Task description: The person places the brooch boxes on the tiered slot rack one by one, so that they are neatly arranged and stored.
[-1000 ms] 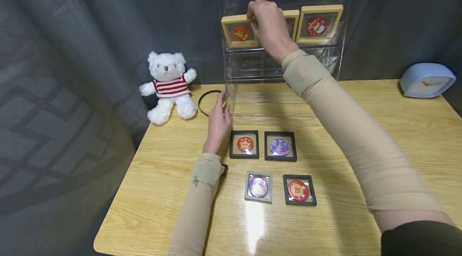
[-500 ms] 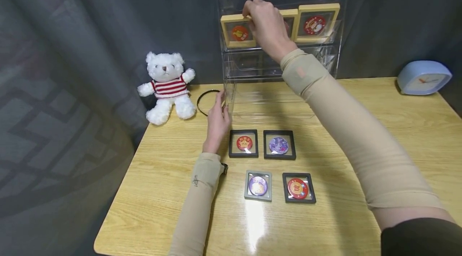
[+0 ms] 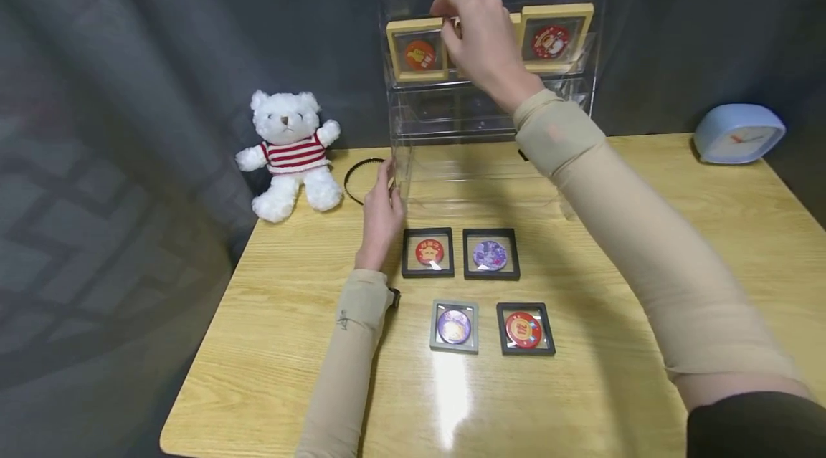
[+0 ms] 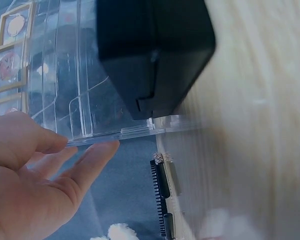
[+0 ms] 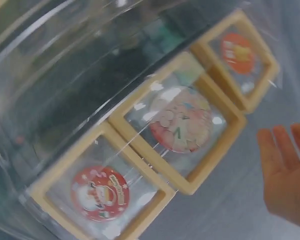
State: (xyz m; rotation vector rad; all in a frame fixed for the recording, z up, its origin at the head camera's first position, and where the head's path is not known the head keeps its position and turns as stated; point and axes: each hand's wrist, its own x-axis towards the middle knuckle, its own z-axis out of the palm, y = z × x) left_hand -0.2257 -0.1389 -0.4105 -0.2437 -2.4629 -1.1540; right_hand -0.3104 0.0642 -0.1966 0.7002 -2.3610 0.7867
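Observation:
A clear plastic display rack (image 3: 487,189) stands at the back of the table. Along its top tier sit three yellow square frames with round badges: a left frame (image 3: 418,51), a partly hidden middle frame (image 5: 177,120) and a right frame (image 3: 556,39). My right hand (image 3: 480,39) hovers in front of the left and middle frames. In the right wrist view its fingers (image 5: 290,150) are loosely extended, apart from the frames, and hold nothing. My left hand (image 3: 381,218) rests on the rack's left side, straight fingertips against the clear edge.
Four-cornered dark frames with badges lie before the rack: a red one (image 3: 429,252), a purple one (image 3: 491,254) and another red one (image 3: 525,329), plus a grey frame (image 3: 454,327). A white teddy bear (image 3: 290,157), black headband (image 3: 351,175) and blue clock (image 3: 739,134) stand around.
My right fingers have come off the left yellow frame's top corner, which now shows. The left hand stays at the rack's side. The head view has shifted slightly.

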